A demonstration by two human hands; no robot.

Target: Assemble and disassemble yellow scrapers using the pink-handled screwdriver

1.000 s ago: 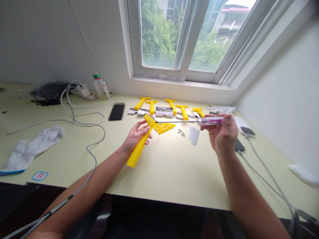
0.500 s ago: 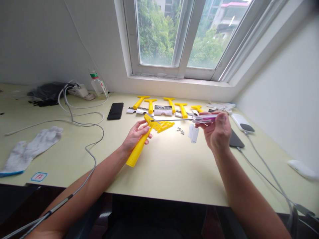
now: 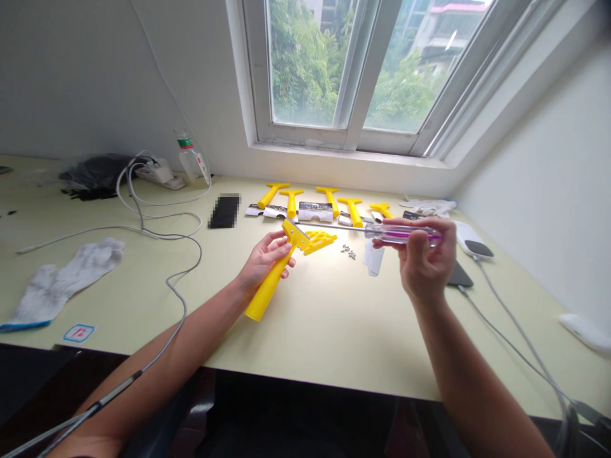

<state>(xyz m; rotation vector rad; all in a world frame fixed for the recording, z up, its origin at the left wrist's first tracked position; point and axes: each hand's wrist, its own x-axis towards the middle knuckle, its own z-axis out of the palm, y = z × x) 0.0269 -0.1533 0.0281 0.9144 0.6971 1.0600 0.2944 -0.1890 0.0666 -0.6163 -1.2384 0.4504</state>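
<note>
My left hand (image 3: 262, 264) is closed around the neck of a yellow scraper (image 3: 267, 289), its handle slanting down toward me. Two small screws show on the scraper's head, with a metal edge along it. In my right hand (image 3: 427, 264) is a screwdriver (image 3: 396, 234) with a clear and purple handle, held level. Its shaft points left, and the tip is close to the upper edge of the scraper head; whether they touch I cannot tell. Behind the scraper lie small yellow plastic parts (image 3: 321, 242). Loose screws (image 3: 349, 252) and thin pale plates (image 3: 373, 261) rest to the right.
Several yellow scrapers (image 3: 351, 210) and printed cards (image 3: 316, 212) line the back of the table, below the window. A phone (image 3: 224, 211), a bottle (image 3: 193, 166) and looping cables (image 3: 181, 286) are leftward, beside a white glove (image 3: 71, 277). Chargers and a dark device (image 3: 461, 275) stand at right.
The screwdriver has come away from the screw on the scraper head, moving right and slightly up with my right hand. My left hand still holds the scraper in much the same place.
</note>
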